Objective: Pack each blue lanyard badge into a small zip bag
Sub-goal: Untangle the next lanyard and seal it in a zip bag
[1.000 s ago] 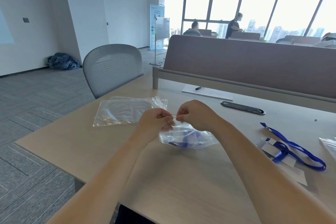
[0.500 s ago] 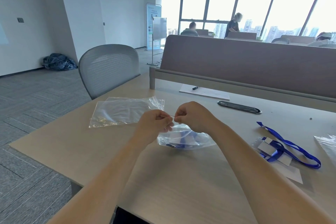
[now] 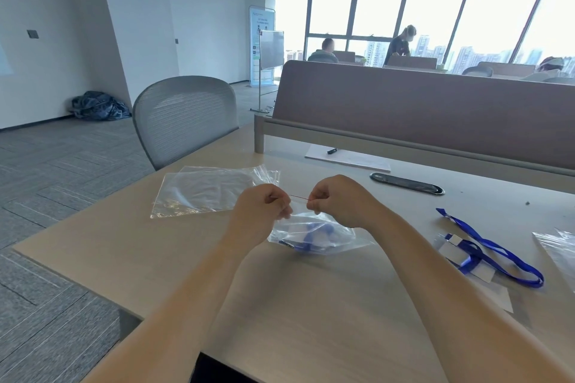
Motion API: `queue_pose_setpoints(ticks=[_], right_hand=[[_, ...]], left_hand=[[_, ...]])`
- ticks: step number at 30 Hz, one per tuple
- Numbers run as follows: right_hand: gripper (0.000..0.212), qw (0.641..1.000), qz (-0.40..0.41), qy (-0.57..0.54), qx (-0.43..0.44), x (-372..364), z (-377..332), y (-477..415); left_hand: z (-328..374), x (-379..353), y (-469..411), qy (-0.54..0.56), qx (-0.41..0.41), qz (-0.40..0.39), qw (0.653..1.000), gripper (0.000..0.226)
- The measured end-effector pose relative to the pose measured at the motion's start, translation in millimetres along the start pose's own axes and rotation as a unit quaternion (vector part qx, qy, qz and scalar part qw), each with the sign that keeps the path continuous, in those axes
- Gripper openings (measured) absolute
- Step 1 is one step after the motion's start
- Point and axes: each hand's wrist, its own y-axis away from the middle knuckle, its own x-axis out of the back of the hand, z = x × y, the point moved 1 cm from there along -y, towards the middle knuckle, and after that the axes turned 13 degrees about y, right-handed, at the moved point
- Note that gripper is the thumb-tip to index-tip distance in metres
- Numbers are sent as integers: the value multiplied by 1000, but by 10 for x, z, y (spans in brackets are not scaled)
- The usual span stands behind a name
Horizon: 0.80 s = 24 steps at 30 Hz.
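Our left grip (image 3: 261,210) and right grip (image 3: 339,200) each pinch the top edge of the bag (image 3: 342,238); inside it lies a blue badge (image 3: 312,235), on the desk (image 3: 311,305).

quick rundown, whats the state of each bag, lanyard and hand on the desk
held zip bag, lifted at its top, sealed or not cannot tell
bagged lanyard badge, inside the held bag
left hand, pinching the bag's zip strip
right hand, pinching the zip strip too
spare zip bag, flat on the table, looks empty
loose lanyard badge, unpacked, lying on the table
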Motion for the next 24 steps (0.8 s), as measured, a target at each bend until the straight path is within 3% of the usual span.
queue_pose_setpoints(ticks=[4,8,12,24], right_hand=[[6,1000,13,23,-4,69,19,30],[12,998,11,63,7,112,-36,40],[13,996,14,83,16,79,-61,34],[12,997,17,68,-24,76,211,100]], left_hand=[[91,-83,17,-51,-17,7,999,6],[206,-114,-11,-129,-41,-17,991,21],[255,-178,-50,-232,-37,-40,971,9],[157,-95,-57,-225,-38,-7,974,8]])
